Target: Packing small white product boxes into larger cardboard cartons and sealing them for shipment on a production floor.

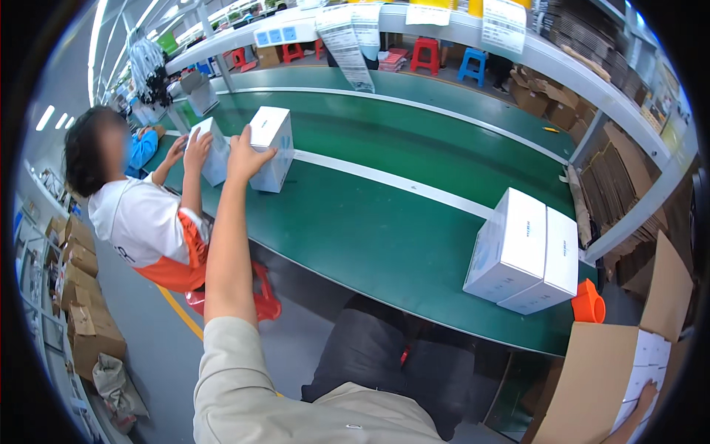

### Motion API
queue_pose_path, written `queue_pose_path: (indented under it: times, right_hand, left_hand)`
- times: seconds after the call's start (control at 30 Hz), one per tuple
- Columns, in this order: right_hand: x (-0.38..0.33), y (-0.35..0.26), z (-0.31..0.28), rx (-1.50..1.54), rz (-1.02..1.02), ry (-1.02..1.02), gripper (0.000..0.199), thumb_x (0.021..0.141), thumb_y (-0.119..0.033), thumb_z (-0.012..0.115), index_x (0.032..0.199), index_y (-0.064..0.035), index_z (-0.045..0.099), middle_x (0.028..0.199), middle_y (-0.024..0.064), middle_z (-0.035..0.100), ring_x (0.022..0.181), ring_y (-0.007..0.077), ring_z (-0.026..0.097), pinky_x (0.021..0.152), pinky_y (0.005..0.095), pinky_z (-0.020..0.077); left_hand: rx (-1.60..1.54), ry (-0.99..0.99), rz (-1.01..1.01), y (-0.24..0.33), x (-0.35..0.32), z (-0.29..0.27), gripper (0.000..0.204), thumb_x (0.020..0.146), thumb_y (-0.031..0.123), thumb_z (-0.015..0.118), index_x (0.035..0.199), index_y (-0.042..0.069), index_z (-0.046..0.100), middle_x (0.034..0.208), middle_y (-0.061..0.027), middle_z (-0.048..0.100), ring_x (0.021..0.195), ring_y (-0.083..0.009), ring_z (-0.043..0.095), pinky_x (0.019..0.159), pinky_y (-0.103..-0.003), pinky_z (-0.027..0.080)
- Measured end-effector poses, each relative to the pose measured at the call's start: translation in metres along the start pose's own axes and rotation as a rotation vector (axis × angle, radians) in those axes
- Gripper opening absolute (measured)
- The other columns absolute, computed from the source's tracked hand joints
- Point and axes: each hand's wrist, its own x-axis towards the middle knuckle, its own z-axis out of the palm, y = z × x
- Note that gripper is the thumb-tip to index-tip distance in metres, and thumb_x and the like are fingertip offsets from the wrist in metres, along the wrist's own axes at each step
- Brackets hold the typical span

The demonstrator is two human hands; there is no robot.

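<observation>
My left arm stretches to the far left over the green workbench. My left hand [248, 154] is closed on a white box [274, 172], thumb across its near side and fingers along its left edge. Off at the lower right, my right hand [646, 396] lies against small white boxes [649, 354] packed inside an open cardboard carton [603, 370]; its fingers look stretched out, though they show only small. Just left of my left hand, a co-worker's hands [194, 150] are on another white box [214, 159]. Two more white boxes [518, 233] [560, 255] stand side by side at the right of the bench.
An orange holder [588, 302] sits at the bench's right end. A metal frame [629, 214] rises there, with flattened cardboard [617, 170] behind. Beside the bench the co-worker [151, 214] is close to my left arm, near a red stool [265, 294]. Printed sheets [347, 44] hang overhead.
</observation>
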Motion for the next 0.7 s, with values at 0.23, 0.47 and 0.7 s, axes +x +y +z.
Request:
queue_pose_path:
  times: [0.23, 0.47, 0.7]
  right_hand:
    - [-0.007, -0.032, 0.017, 0.105, 0.037, -0.002, 0.056, 0.103, -0.035, 0.04, 0.131, 0.0127, 0.051, 0.128, 0.0367, 0.055, 0.122, 0.0506, 0.051, 0.106, 0.0519, 0.0399]
    - [-0.021, -0.035, -0.001, 0.111, 0.051, 0.051, 0.052, 0.101, -0.038, 0.042, 0.128, 0.0048, 0.053, 0.121, 0.0379, 0.057, 0.111, 0.0549, 0.056, 0.096, 0.0587, 0.0451]
    - [-0.037, -0.072, -0.005, 0.121, 0.05, 0.024, 0.049, 0.102, -0.039, 0.041, 0.117, 0.0054, 0.056, 0.118, 0.0361, 0.058, 0.111, 0.0538, 0.056, 0.095, 0.0574, 0.0454]
  left_hand:
    - [-0.168, -0.146, 0.127, 0.208, -0.095, -0.025, 0.081, 0.07, 0.054, 0.08, 0.133, 0.007, 0.06, 0.116, -0.0189, 0.057, 0.101, -0.0362, 0.064, 0.082, -0.045, 0.055]
    - [-0.408, -0.143, 0.396, 0.372, -0.208, -0.014, 0.078, 0.074, 0.053, 0.078, 0.134, 0.007, 0.058, 0.12, -0.0203, 0.055, 0.094, -0.0364, 0.066, 0.073, -0.044, 0.057]
    - [-0.536, -0.215, 0.515, 0.358, -0.197, -0.027, 0.068, 0.082, 0.037, 0.076, 0.137, 0.004, 0.054, 0.129, -0.0224, 0.053, 0.106, -0.0381, 0.062, 0.084, -0.043, 0.054]
